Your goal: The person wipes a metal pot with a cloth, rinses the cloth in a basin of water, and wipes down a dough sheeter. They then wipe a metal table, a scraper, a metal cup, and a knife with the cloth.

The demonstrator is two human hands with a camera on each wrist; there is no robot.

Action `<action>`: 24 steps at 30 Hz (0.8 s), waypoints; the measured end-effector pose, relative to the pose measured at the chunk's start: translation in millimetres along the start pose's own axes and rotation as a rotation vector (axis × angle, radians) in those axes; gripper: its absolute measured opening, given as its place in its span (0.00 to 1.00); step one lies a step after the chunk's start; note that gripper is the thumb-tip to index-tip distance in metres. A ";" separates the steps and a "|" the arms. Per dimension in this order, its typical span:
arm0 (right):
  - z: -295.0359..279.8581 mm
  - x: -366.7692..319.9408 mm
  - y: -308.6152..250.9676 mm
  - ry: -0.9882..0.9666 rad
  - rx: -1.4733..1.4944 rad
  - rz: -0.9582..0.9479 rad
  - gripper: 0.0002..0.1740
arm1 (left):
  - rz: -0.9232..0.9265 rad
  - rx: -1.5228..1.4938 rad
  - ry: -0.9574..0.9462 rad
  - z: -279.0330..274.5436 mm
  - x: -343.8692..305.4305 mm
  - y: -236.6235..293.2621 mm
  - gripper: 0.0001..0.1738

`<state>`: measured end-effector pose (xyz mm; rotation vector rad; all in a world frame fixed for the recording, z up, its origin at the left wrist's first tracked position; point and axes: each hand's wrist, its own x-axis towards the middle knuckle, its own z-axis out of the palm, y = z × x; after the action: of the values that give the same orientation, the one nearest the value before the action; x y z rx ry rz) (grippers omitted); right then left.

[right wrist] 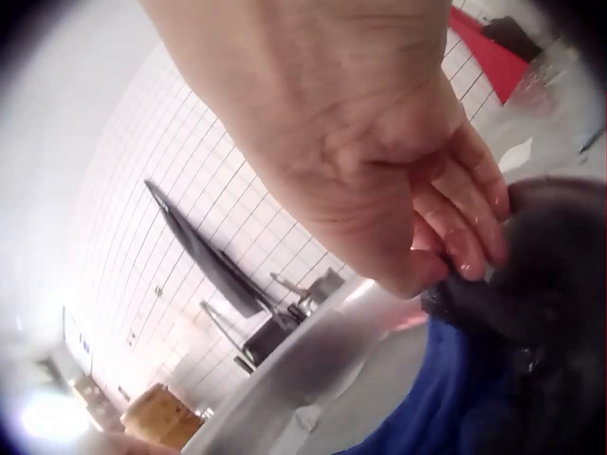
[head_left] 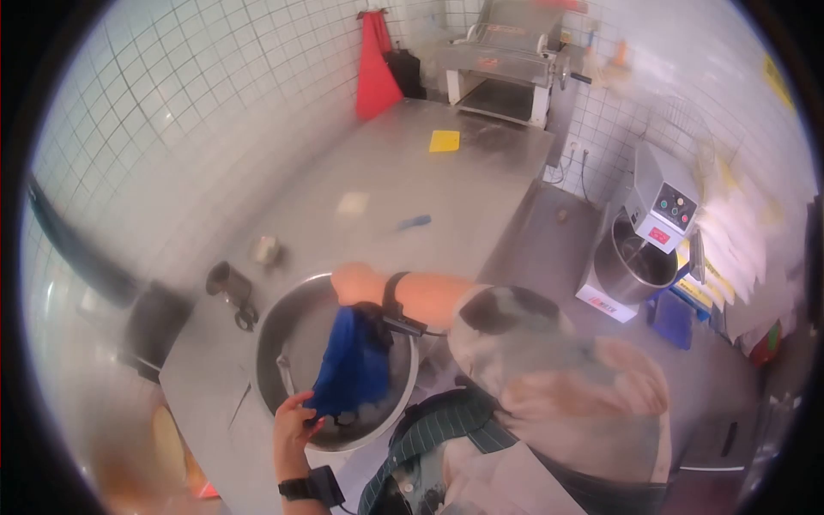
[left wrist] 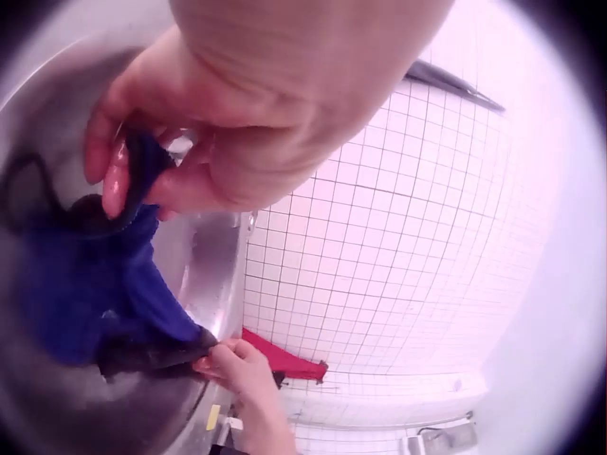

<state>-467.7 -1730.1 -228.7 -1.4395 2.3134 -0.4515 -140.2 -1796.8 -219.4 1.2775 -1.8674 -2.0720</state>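
Note:
A blue cloth with black edging (head_left: 352, 365) is stretched between both hands above a large round metal basin (head_left: 412, 378). The left hand (head_left: 296, 427) pinches its lower left end; in the left wrist view the thumb and fingers of that hand (left wrist: 218, 142) grip the dark edge of the cloth (left wrist: 66, 294). At the far rim, the right hand (head_left: 356, 283) holds the upper black part. The right wrist view shows the right hand (right wrist: 408, 180) with thumb and fingers closed on wet-looking black fabric (right wrist: 550, 284). Inside the basin lies a pale, thin object (head_left: 285, 372), not clearly identifiable.
Left of the basin on the metal table (head_left: 300, 215) are a metal jug (head_left: 228, 281), scissors (head_left: 246, 318) and a small pale item (head_left: 266, 250). Beyond lie a blue-handled tool (head_left: 415, 222) and a yellow card (head_left: 445, 141). A mixer (head_left: 635, 262) stands at the right.

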 end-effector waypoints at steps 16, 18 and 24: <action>48.0 -7.5 -28.0 -0.061 -0.021 -0.107 0.33 | -0.165 -0.327 0.213 9.0 30.4 -53.3 0.40; 70.6 -30.3 -36.1 -0.100 -0.123 -0.105 0.31 | -0.109 -0.373 0.149 22.0 29.1 -50.5 0.43; 95.9 -28.8 -67.6 -0.184 0.095 -0.424 0.23 | 0.304 -0.187 -0.383 29.4 51.9 -68.9 0.41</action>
<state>-357.7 -1739.6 -277.7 -1.8418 1.8186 -0.5114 -160.3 -1784.7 -307.5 0.5427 -1.7994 -2.3655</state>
